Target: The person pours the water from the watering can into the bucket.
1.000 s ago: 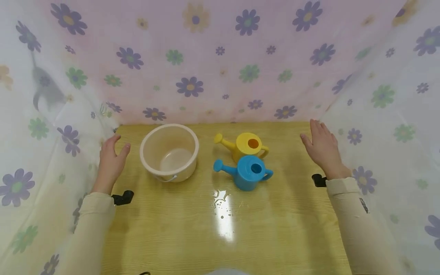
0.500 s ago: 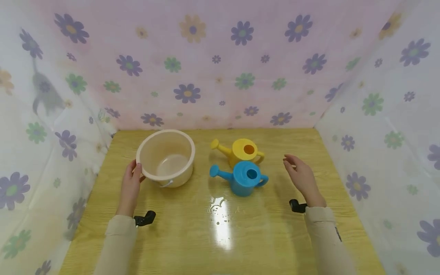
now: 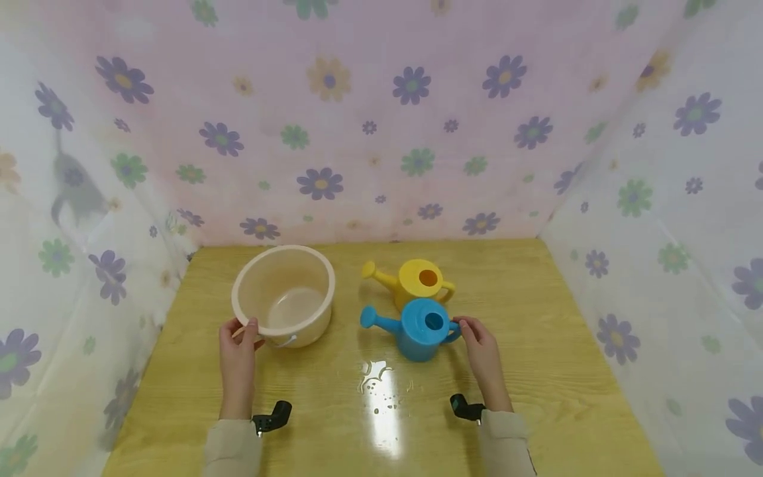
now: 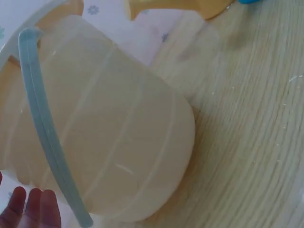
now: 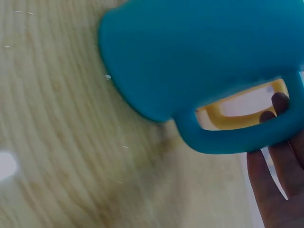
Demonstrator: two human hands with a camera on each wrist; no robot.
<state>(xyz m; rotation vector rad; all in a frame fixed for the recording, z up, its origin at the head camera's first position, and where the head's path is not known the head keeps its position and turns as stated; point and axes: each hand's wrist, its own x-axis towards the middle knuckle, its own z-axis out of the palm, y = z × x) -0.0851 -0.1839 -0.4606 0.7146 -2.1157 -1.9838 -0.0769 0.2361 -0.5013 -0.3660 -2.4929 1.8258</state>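
In the head view, a beige bucket (image 3: 286, 331) stands at the left of the table with its pale handle (image 4: 47, 128) hanging down outside. My left hand (image 3: 237, 364) holds its near-left rim, thumb at the rim and fingers lower on the outside. Right of the bucket, a blue watering can (image 3: 418, 334) stands in front of a yellow watering can (image 3: 411, 275), both spouts facing left. My right hand (image 3: 484, 361) grips the blue can's handle (image 5: 228, 142). In the right wrist view, fingertips (image 5: 280, 102) reach through the handle loop.
Water drops (image 3: 374, 374) lie on the wooden table (image 3: 322, 424) in front of the cans, beside a bright reflection. Flowered sheets (image 3: 369, 159) hang behind the table and along both sides. A black camera mount sits at each wrist.
My left hand has come in from the left to the bucket's rim. My right hand has moved inward from the far right to the blue watering can's handle. The head view has shifted.
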